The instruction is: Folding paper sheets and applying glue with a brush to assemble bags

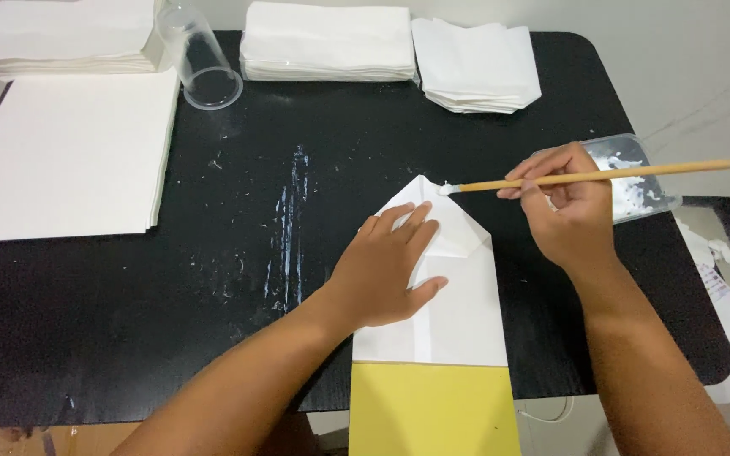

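Observation:
A white folded paper piece (458,312) with a pointed top lies on the black table (238,355), its lower end over a yellow sheet (433,409). My left hand (386,266) presses flat on the paper, fingers spread. My right hand (568,207) grips a thin wooden brush (601,176) held nearly level. Its white, glue-laden tip (445,189) touches the paper's upper right fold edge near the point.
A clear plastic tray with white glue (640,181) sits behind my right hand. A clear cup (200,59) lies tipped at the back left. Stacks of white paper (69,152), (327,42), (475,67) line the left and far edges. White glue smears (289,228) mark the tabletop.

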